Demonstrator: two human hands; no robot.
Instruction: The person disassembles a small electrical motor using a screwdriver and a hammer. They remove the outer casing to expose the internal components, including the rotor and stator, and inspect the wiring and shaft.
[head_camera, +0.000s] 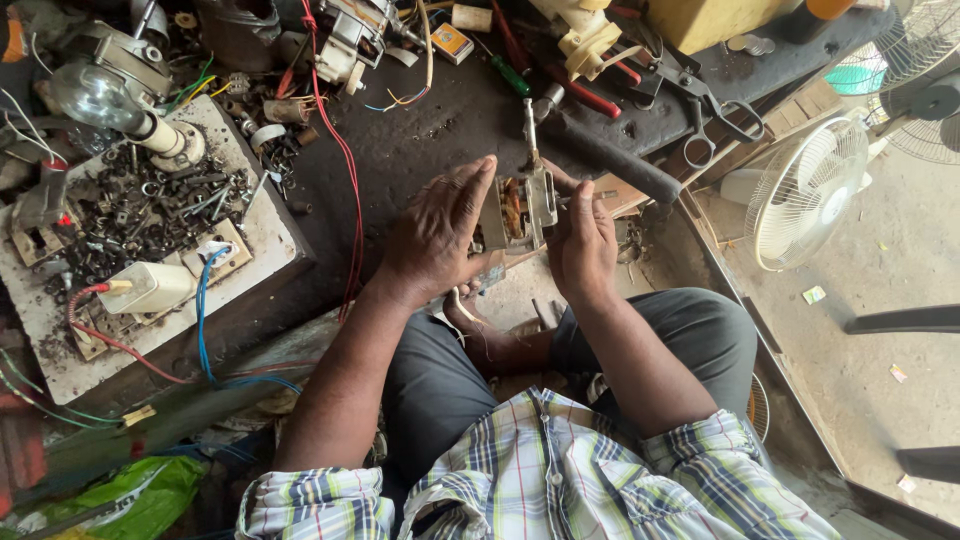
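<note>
Between the two hands, at the near edge of the dark greasy workbench (430, 150), sits a small metal electric motor with copper windings (520, 210). The left hand (435, 240) lies flat against the motor's left side, fingers stretched forward and unclenched. The right hand (583, 245) curls around the right side, gripping the motor's grey frame. The motor stands over the person's knees in grey trousers, its thin shaft pointing away from the person toward the bench, so its long axis runs near to far. Just beyond it lies a black cylindrical handle (610, 158), slanting to the right, and farther off a pair of black-handled scissors (712, 115). A red wire (343, 150) trails down the bench left of the left hand. Farther left, a white board (265, 235) carries a heap of dark screws and nuts. Well to the right stands a white fan grille (805, 190).
</note>
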